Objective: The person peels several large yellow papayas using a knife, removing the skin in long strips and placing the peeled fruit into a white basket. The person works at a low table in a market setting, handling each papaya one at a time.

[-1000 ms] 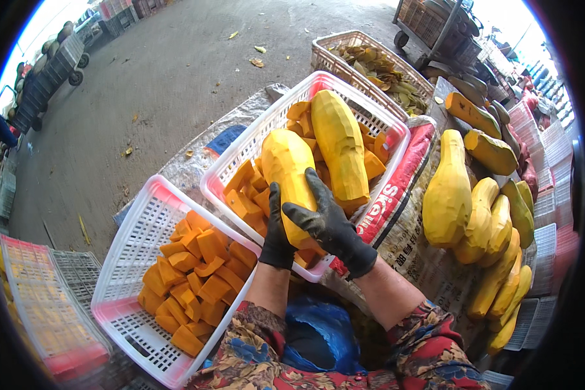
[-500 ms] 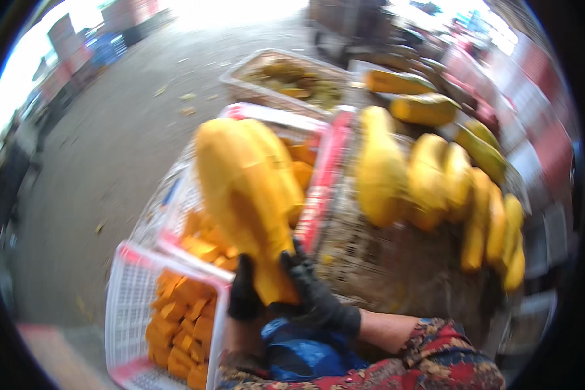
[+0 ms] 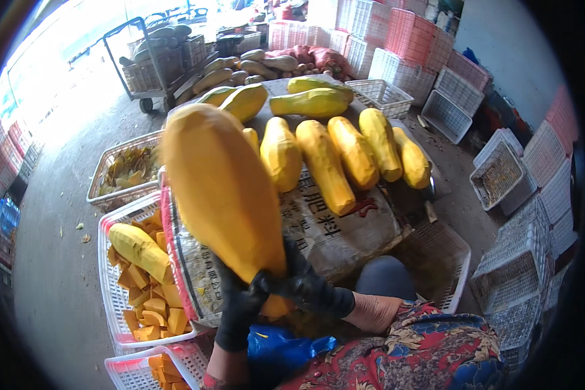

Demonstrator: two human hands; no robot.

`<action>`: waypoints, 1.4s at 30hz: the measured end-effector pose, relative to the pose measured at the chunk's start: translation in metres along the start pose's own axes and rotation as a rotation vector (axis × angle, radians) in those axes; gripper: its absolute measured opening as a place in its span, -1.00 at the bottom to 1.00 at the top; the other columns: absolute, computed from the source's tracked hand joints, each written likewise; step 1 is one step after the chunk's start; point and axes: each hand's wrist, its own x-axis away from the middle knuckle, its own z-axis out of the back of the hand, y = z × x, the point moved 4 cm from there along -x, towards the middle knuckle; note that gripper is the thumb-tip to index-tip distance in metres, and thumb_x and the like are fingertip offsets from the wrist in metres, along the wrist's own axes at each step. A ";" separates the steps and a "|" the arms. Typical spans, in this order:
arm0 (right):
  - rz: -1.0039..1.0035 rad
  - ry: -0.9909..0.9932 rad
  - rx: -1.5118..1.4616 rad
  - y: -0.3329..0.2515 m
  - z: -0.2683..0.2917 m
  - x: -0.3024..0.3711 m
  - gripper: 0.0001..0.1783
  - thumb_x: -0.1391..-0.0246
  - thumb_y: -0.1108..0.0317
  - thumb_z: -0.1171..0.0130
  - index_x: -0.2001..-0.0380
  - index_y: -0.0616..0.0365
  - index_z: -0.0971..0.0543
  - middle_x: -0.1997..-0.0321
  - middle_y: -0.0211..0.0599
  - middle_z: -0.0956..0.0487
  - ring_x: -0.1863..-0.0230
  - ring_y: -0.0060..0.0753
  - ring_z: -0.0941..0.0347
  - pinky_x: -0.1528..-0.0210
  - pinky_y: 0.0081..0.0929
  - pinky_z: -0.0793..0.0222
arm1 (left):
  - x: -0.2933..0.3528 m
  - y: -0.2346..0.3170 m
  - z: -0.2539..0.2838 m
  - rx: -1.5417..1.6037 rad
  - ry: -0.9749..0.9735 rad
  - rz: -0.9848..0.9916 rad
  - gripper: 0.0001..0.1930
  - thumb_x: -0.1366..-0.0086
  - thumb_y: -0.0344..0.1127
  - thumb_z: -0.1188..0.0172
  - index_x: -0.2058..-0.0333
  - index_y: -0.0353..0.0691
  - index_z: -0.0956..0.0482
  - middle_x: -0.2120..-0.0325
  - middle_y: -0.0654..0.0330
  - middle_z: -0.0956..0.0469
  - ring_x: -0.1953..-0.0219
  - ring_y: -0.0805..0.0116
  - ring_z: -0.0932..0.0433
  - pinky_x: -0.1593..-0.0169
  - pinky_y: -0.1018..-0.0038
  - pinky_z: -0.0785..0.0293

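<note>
A large peeled orange squash point(image 3: 218, 188) stands up in front of me, its broad end pointing away and its narrow neck toward my body. My left hand point(image 3: 237, 302), in a black glove, is wrapped round the neck from the left. From the right, my black-gloved right hand point(image 3: 312, 279) grips the same neck, the fingers of both hands meeting on it. Beyond the held squash, several peeled yellow squashes point(image 3: 325, 166) lie side by side on a table covered with a printed sack point(image 3: 364, 227).
At the left, a white crate point(image 3: 110, 302) holds orange chunks and one yellow squash point(image 3: 140, 250). Another crate point(image 3: 120, 370) of chunks stands nearer. Peelings fill a basket point(image 3: 101, 179). A cart point(image 3: 159, 71) and unpeeled squashes point(image 3: 253, 68) are farther off; stacked crates point(image 3: 510, 286) line the right.
The view has swung right, so the table now sits near the middle and the crates farther left. Both hands still hold the squash by its neck, now before the table.
</note>
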 end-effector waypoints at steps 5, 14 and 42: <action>0.087 0.255 0.068 -0.014 0.079 0.036 -0.40 -0.30 0.27 -0.07 -0.32 0.15 -0.17 -0.26 -0.21 -0.31 -0.28 -0.26 -0.24 -0.31 -0.31 -0.18 | -0.020 -0.017 -0.098 0.002 -0.203 0.012 0.03 -0.27 -0.32 -0.28 -0.40 -0.32 0.39 -0.32 -0.07 -0.09 -0.30 0.22 -0.16 -0.31 0.43 -0.12; -0.154 0.278 0.133 0.071 0.213 0.086 -0.54 -0.42 0.14 0.18 -0.21 0.19 -0.34 -0.18 -0.21 -0.44 -0.16 -0.32 -0.38 -0.31 -0.45 -0.24 | 0.007 -0.103 -0.174 -0.106 -0.344 0.426 -0.15 -0.28 -0.02 -0.24 -0.35 -0.32 0.01 0.03 -0.12 -0.50 0.03 0.05 -0.52 0.00 0.33 -0.45; -0.513 0.235 -0.598 0.027 0.235 0.057 -0.31 -0.28 -0.12 0.04 -0.24 0.23 -0.32 -0.20 -0.02 -0.44 -0.17 -0.08 -0.39 -0.27 -0.23 -0.30 | 0.055 -0.100 -0.205 -0.047 -0.400 0.084 -0.11 -0.27 -0.09 -0.17 -0.40 -0.29 0.14 -0.36 -0.42 0.21 -0.44 -0.23 0.30 -0.42 0.22 0.15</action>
